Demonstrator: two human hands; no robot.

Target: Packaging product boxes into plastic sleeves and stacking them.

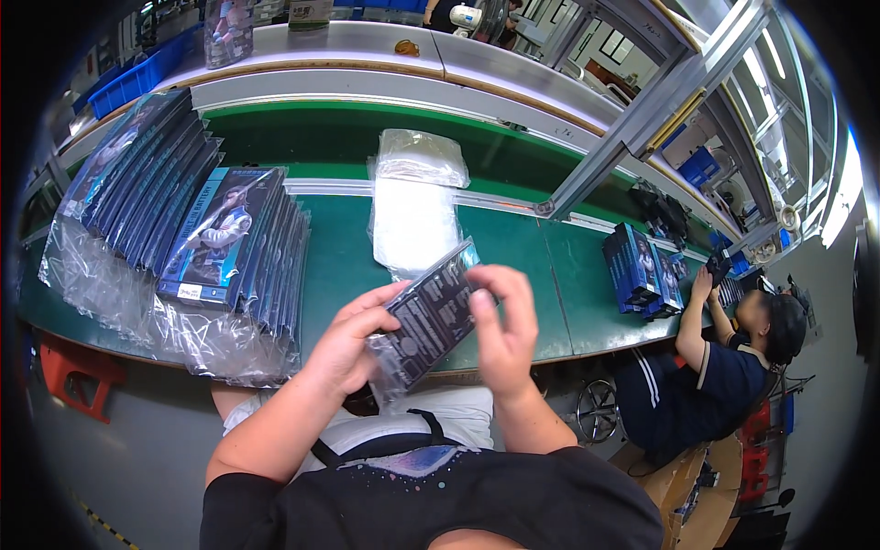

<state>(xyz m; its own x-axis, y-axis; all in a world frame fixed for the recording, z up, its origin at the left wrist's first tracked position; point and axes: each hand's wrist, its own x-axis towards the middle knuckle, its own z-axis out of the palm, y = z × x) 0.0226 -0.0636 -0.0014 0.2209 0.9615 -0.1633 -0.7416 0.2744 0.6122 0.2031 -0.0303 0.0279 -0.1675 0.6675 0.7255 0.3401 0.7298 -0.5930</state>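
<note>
A flat dark box (427, 316) in a clear plastic bag is tilted in front of my body, its printed face up. My left hand (353, 339) grips the lower left side, thumb across the face. Loose clear film hangs from the box's lower end. At the upper right end, my right hand (506, 321) has its thumb and bent fingers on the edge of the box. Just beyond lies a stack of clear plastic bags (414, 225) on the green table (344, 266).
Rows of bagged dark boxes (215, 243) stand packed at the left. More boxes (632, 270) stand at the right, near a seated co-worker (724, 367) handling a dark box. A metal post (614, 156) rises behind the table. A red stool (78, 376) is at the lower left.
</note>
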